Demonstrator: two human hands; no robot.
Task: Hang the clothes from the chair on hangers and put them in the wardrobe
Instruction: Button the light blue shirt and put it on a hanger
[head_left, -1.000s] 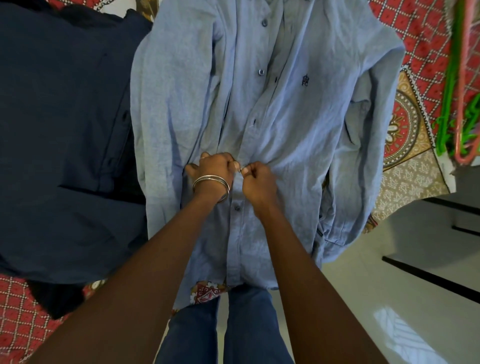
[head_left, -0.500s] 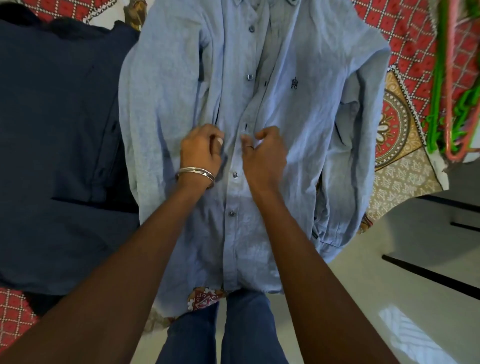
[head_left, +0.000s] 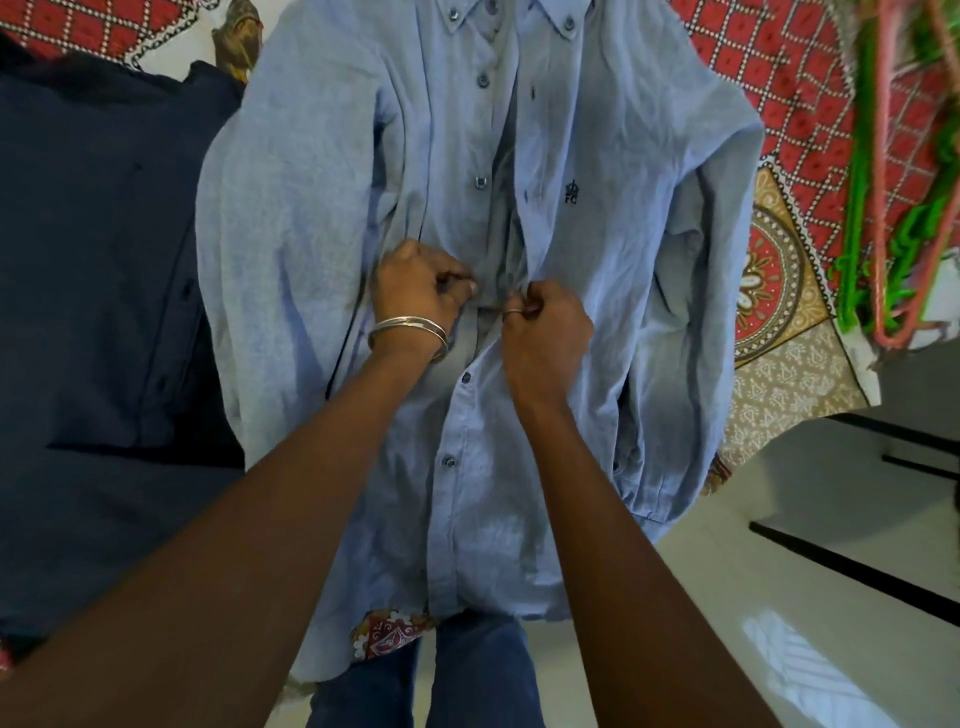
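the person is buttoning the pale blue long-sleeved cotton shirt (head_left: 613, 270), which is lying face up on the red patterned bedspread (head_left: 779, 78) with its collar at the far end and its hem at the near edge. the left hand (head_left: 415, 291) is curling its fingers round the left placket edge, and the right hand (head_left: 545, 322) is pinching the right edge just beside it (the button itself is hidden between them). the lower buttons look fastened; those farther up look undone. next, by the look of it, each hand needs to shift one button farther. a dark navy garment (head_left: 104, 312) is lying to the left, and green and pink plastic hangers (head_left: 883, 208) are lying to the right.
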